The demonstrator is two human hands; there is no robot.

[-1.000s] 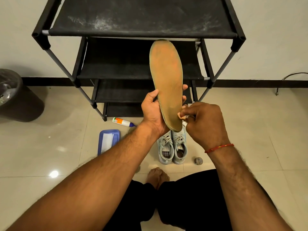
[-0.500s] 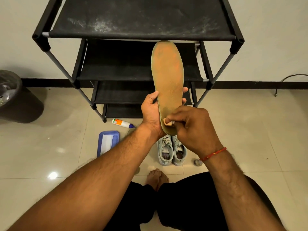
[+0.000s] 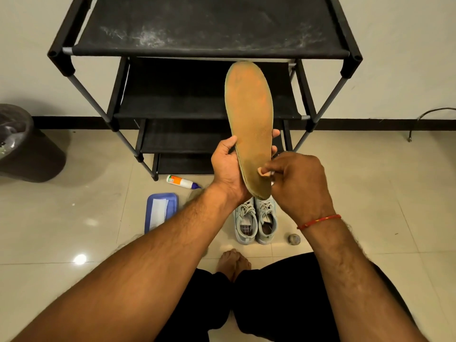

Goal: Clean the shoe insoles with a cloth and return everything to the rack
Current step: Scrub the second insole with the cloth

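One black rack [image 3: 209, 25], glossy tiled floor [image 3: 74, 223]

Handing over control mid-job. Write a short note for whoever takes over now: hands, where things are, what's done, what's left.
Left hand: grips the insole near its heel end, holding it upright before the rack.
Right hand: its fingers pinch a small cloth against the insole's heel area.
On the floor: shoes, blue tray, bottle.
Done: one insole out, wiping under way; it looks stained.
Left: finish wiping, do the other insole, return everything to the rack.
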